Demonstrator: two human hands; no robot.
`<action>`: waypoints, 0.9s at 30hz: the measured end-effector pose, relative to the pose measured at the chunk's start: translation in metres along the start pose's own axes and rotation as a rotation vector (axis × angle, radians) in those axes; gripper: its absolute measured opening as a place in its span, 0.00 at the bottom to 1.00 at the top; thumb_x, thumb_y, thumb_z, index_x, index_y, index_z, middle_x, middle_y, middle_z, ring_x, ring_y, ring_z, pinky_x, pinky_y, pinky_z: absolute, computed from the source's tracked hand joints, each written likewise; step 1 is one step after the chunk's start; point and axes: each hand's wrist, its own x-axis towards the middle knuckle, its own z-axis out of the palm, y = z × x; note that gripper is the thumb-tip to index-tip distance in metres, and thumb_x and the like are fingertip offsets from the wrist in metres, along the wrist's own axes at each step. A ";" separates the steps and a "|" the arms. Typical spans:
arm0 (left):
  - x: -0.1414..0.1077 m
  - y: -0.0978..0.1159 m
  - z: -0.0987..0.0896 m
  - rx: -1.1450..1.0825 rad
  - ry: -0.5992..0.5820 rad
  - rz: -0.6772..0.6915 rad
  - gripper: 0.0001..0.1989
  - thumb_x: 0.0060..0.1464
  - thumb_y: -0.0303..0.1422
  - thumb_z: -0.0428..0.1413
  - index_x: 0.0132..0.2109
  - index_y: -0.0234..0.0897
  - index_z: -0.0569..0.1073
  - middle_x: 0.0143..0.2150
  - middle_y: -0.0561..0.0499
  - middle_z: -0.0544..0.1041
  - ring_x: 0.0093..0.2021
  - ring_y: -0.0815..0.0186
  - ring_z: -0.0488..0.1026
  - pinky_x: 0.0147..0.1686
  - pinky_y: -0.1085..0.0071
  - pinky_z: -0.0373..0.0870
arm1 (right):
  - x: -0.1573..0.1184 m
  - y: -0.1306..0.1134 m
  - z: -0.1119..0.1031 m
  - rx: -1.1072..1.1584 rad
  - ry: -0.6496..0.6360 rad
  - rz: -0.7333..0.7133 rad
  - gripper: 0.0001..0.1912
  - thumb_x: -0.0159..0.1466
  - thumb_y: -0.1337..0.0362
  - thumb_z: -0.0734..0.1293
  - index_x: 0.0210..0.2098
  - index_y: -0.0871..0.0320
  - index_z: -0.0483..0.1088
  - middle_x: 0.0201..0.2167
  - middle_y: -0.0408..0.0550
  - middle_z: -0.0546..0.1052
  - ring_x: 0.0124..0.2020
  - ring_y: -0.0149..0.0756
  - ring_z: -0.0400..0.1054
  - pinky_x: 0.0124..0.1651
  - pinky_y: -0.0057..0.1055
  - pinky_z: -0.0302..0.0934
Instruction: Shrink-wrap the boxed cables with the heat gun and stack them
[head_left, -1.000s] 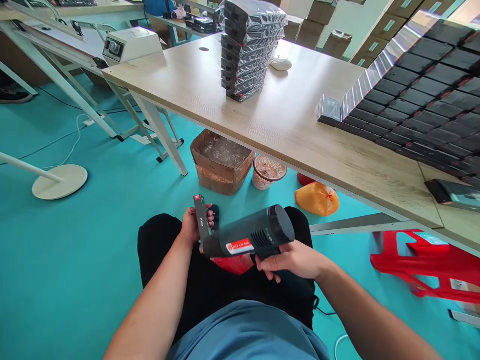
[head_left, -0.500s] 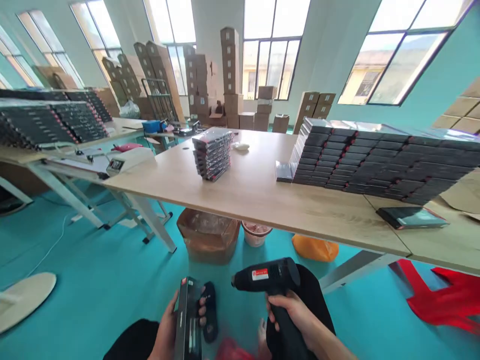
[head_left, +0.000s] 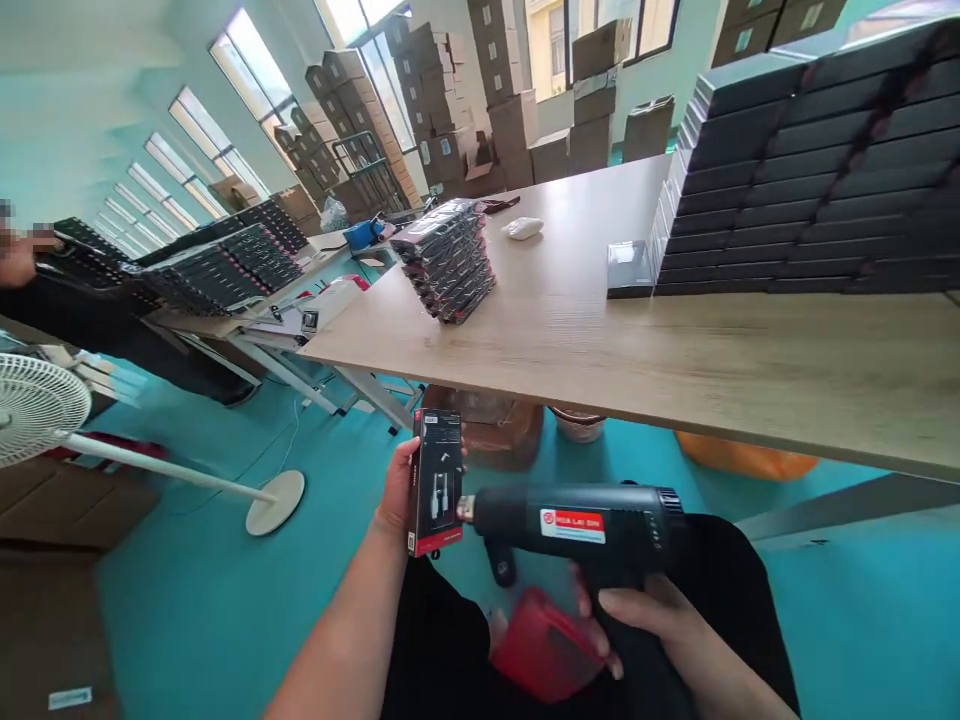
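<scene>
Left hand point(head_left: 397, 488) pinched a flat black-and-red rectangular box point(head_left: 438, 475) by its long sides, held up on the near side of a pale wood-topped table point(head_left: 555, 335). Right hand point(head_left: 664, 612) was wrapped round the handle of a black pistol-shaped heat gun point(head_left: 622, 530), nozzle point(head_left: 466, 509) just beside the box's right edge. 1 stack of film-wrapped black boxes point(head_left: 450, 262) stood left on the table, 1 larger black-box stack point(head_left: 810, 190) right.

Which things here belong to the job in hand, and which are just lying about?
Job in hand: heat gun, in the right hand; black-and-red box, in the left hand; probably also the film-wrapped stack and black box stack.

Apparently just about: pedestal fan; orange bag under the table.
</scene>
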 end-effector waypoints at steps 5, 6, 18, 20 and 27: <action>0.001 -0.004 0.001 -0.007 0.116 -0.110 0.24 0.57 0.45 0.56 0.51 0.30 0.79 0.39 0.42 0.84 0.35 0.56 0.81 0.38 0.63 0.78 | 0.021 -0.026 0.038 -0.093 -0.079 -0.122 0.19 0.60 0.52 0.75 0.39 0.61 0.75 0.24 0.45 0.75 0.25 0.34 0.68 0.30 0.32 0.64; 0.001 -0.004 0.002 -0.015 0.127 -0.114 0.24 0.57 0.45 0.56 0.52 0.30 0.79 0.39 0.42 0.84 0.35 0.56 0.82 0.38 0.63 0.78 | 0.023 -0.029 0.041 -0.098 -0.080 -0.112 0.20 0.59 0.51 0.76 0.39 0.61 0.75 0.24 0.45 0.75 0.24 0.35 0.67 0.29 0.32 0.63; -0.030 0.024 -0.004 -0.092 0.000 0.046 0.29 0.58 0.48 0.56 0.55 0.28 0.75 0.47 0.36 0.79 0.40 0.55 0.77 0.38 0.61 0.78 | 0.017 -0.001 -0.037 -0.157 0.266 0.000 0.26 0.53 0.49 0.79 0.44 0.59 0.77 0.30 0.50 0.79 0.27 0.39 0.71 0.26 0.33 0.65; -0.033 0.036 0.006 -0.155 -0.034 0.093 0.30 0.58 0.51 0.56 0.56 0.29 0.74 0.43 0.40 0.77 0.35 0.61 0.74 0.33 0.66 0.75 | 0.022 0.017 -0.058 -0.149 0.285 0.067 0.24 0.55 0.50 0.78 0.43 0.59 0.77 0.29 0.50 0.79 0.24 0.38 0.71 0.25 0.33 0.66; -0.016 0.080 0.063 -0.137 -0.048 0.252 0.29 0.56 0.50 0.58 0.57 0.33 0.74 0.37 0.46 0.71 0.33 0.64 0.70 0.33 0.66 0.74 | 0.062 0.068 -0.106 -0.146 0.398 0.176 0.14 0.47 0.55 0.79 0.27 0.51 0.75 0.21 0.49 0.77 0.20 0.43 0.72 0.21 0.37 0.65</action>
